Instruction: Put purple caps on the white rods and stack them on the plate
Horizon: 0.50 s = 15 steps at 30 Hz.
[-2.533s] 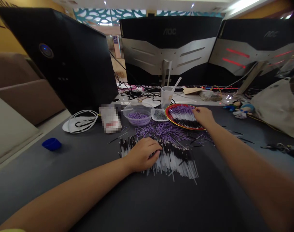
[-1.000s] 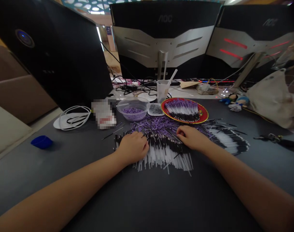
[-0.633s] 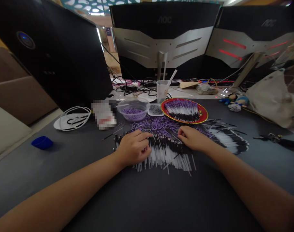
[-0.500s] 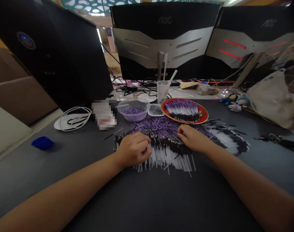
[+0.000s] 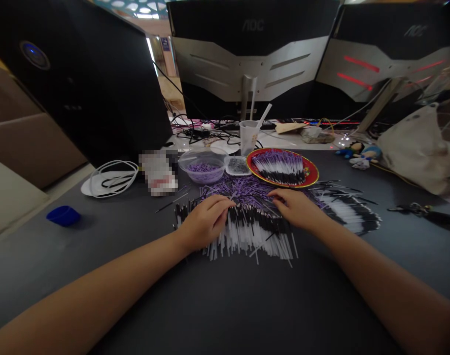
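My left hand [image 5: 204, 222] is closed in a pinch, with the tip of a thin pale stick showing at its fingertips. Below and beside it lies a wide row of slim black-and-white sticks [image 5: 250, 236] with metal-looking tips. My right hand [image 5: 298, 209] hovers at the right end of that row, its thumb and forefinger curled close together; whatever they hold is too small to make out. Between and behind the hands spreads a loose heap of small purple pieces [image 5: 243, 190].
Behind the heap stand a clear bowl [image 5: 186, 159] of purple pieces, a small white tray [image 5: 228, 171] and a red plate [image 5: 312, 172] holding purple-topped sticks. More sticks [image 5: 348, 212] and pliers [image 5: 417, 209] lie right. A blue cup [image 5: 64, 216] sits left; monitors [image 5: 252, 59] line the back.
My left hand's fingers have straightened from a curl into a pinch, and a pale stick tip now shows there. My right fingertips have moved slightly left. The view has tilted slightly downward.
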### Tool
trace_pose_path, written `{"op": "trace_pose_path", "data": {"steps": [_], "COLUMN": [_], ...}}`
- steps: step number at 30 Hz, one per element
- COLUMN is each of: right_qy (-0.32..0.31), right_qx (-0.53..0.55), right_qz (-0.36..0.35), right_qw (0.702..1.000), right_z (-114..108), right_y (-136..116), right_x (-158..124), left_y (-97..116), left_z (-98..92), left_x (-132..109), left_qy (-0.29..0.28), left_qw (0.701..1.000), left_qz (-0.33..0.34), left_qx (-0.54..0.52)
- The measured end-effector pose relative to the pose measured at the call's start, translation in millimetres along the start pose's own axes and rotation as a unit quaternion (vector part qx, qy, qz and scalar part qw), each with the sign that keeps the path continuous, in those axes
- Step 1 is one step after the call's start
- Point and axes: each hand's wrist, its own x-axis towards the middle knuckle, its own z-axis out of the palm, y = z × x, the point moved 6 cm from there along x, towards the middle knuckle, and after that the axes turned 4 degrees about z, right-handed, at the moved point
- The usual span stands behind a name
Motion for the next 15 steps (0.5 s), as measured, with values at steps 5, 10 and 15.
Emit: {"op": "trace_pose_path", "data": {"steps": [5,10,15], "right_qy": [0.008,-0.014,-0.043], "right_qx": [0.044,0.180,0.409], "right_qz": [0.030,0.080,0.114], "right_qw": [0.999,0.980,0.904], "right_z": [0,-3,-5], "right_y": [0,-12,-34], "right_x": [-1,-5,-10], "left_y": [-2,2,18], "left_z": [4.5,-3.9,-7.5], "left_x": [-4,2,11], "left_qy": [-0.026,-0.024,-0.094], "left_qw": [0.998,0.994,0.983], "left_qz": [-0.020,-0.084,-0.137], "left_qx": [-0.048,-0.069,-0.077]}}
